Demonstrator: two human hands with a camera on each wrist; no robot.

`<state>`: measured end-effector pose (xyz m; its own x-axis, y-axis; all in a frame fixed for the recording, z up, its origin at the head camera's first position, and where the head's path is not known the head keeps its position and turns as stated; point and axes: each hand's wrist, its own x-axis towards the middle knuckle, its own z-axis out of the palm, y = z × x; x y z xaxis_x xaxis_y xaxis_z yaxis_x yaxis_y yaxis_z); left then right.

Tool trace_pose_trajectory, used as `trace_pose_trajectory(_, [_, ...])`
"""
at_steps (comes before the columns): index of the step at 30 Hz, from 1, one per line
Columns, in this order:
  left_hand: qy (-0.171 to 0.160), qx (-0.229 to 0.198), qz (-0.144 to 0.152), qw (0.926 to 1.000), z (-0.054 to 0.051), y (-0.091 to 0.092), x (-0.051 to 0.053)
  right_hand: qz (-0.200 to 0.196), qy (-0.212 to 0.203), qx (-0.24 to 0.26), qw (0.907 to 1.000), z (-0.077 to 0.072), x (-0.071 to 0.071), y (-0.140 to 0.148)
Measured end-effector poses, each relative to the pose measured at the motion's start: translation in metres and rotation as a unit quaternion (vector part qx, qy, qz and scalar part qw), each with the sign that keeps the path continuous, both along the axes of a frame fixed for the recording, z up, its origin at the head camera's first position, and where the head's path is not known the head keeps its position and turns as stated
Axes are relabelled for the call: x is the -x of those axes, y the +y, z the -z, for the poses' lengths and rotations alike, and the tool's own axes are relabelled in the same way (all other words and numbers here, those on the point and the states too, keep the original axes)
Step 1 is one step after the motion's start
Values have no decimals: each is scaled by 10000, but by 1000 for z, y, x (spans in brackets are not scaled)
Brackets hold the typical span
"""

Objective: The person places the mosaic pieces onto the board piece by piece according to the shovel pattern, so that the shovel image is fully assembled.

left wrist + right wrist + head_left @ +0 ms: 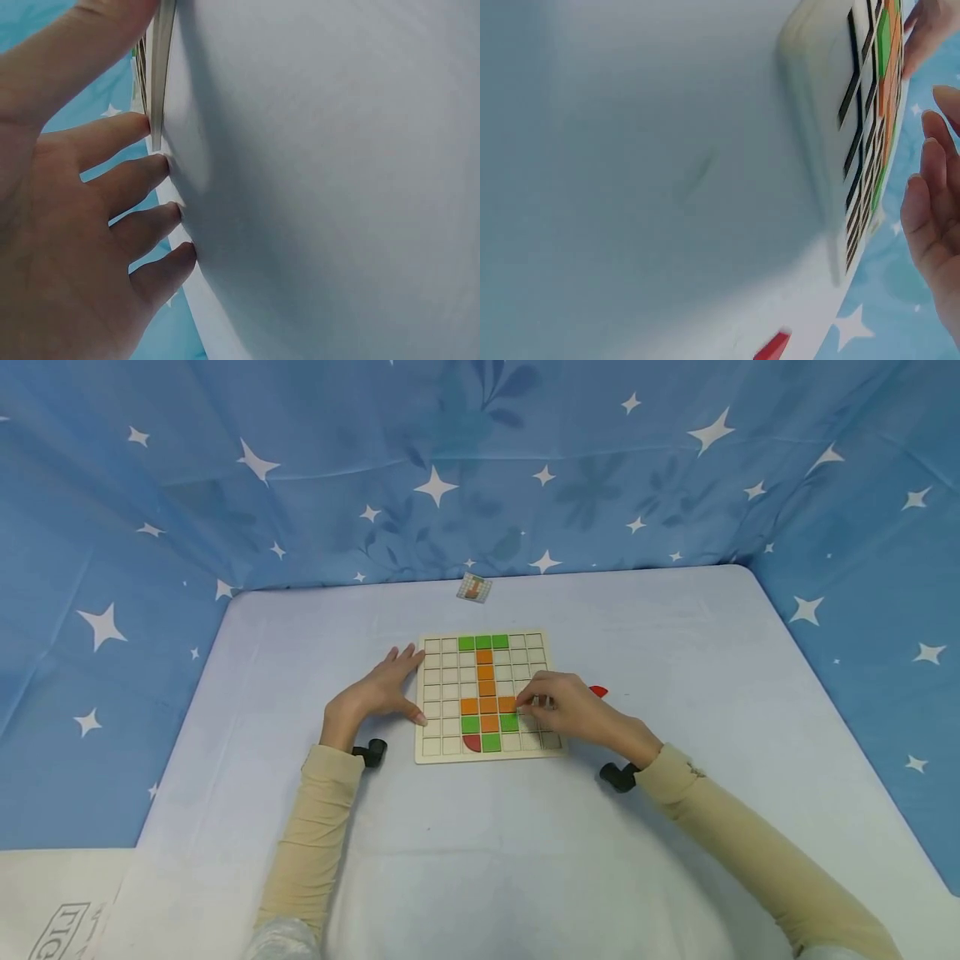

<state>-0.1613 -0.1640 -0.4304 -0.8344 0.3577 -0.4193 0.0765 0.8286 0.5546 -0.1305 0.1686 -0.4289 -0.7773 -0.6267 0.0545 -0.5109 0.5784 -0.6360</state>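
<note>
A square wooden grid board (pixel 431 747) lies on the table with orange, green and red flat tiles in its cells. My left hand (pixel 378 689) rests at the board's left edge, thumb and fingers spread; its fingertips touch the edge and the cloth in the left wrist view. Over the board's right half, my right hand (pixel 566 703) has its thumb and index fingertips close together at the right side of an orange tile (pixel 507 704). That tile lies flat in its cell. No piece shows between the right fingers (pixel 928 161) in the right wrist view.
Behind my right hand, a red piece (pixel 597 691) lies on the white cloth (pixel 480 843), partly hidden. A small patterned card (pixel 474 587) lies beyond the board. Blue star-printed curtain (pixel 480 460) encloses the table's back and sides.
</note>
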Motion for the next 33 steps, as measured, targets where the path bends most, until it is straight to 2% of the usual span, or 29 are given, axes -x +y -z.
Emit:
trace_pose_trajectory(9, [7,10,-3,10000,-2,1,0,410,215,-254,9986,6,3,32])
trace_pose_trajectory(15, [3,21,6,10000,0,2,0,651,189,-445,9967,10,4,48])
trace_pose_trajectory(26, [26,33,18,10000,0,0,0,941,223,-728,9926,9,5,67])
trace_pose_trajectory(33, [56,10,4,10000,1,1,0,1286,355,-910,9869,13,3,74])
